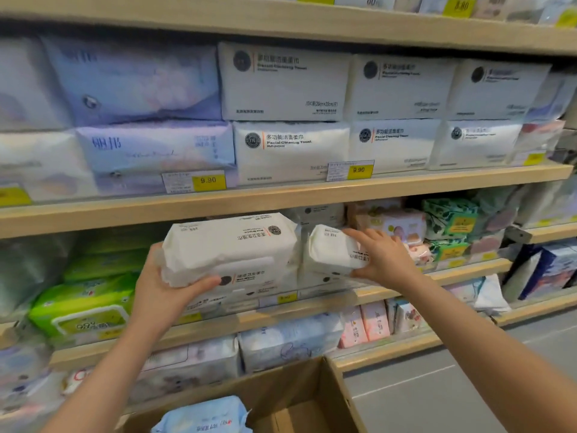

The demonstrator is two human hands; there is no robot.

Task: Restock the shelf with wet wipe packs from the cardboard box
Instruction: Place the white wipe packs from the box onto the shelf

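Observation:
My left hand (162,289) grips the left end of a large white wet wipe pack (231,245), held upside down at the front of the middle shelf (390,290). It lies over other white packs (249,284) stacked there. My right hand (384,256) holds a second white wet wipe pack (332,251) just to the right, fingers over its top and thumb under it. The open cardboard box (315,392) stands below, and one light blue pack (206,415) shows inside it.
Green wipe packs (81,307) fill the shelf to the left; pink and teal packs (437,226) sit to the right. White facial towel packs (287,120) line the shelf above. Blue and pink packs (290,342) fill the lower shelf. Grey floor (437,385) lies at the right.

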